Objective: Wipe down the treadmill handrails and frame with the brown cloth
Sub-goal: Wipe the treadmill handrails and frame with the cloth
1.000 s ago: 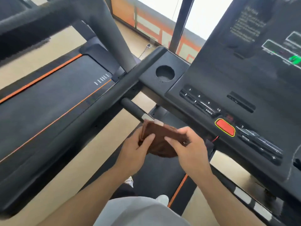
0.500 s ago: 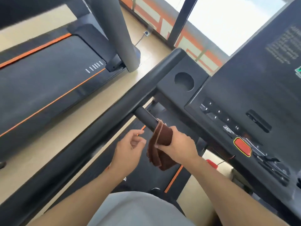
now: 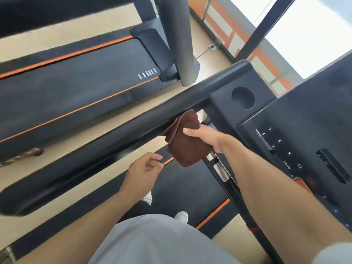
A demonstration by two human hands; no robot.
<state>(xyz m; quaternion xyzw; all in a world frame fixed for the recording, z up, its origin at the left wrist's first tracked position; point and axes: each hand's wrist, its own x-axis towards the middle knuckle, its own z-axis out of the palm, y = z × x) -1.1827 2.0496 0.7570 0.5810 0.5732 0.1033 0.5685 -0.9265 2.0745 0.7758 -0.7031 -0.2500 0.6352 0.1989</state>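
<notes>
My right hand grips the folded brown cloth. The cloth's upper end lies against the inner side of the long black left handrail, close to where the rail joins the console. The rail runs from the lower left up to the cup-holder block. My left hand hangs below the rail with loosely curled fingers and holds nothing. A short black grip bar with silver sensor plates shows under my right wrist.
The console's button panel and dark screen fill the right side. A second treadmill with orange stripes and its grey upright post stand to the left. My white shoes are on the belt below.
My right hand has carried the cloth from the short grip bar up to the long left handrail. My left hand let go of the cloth and dropped away.
</notes>
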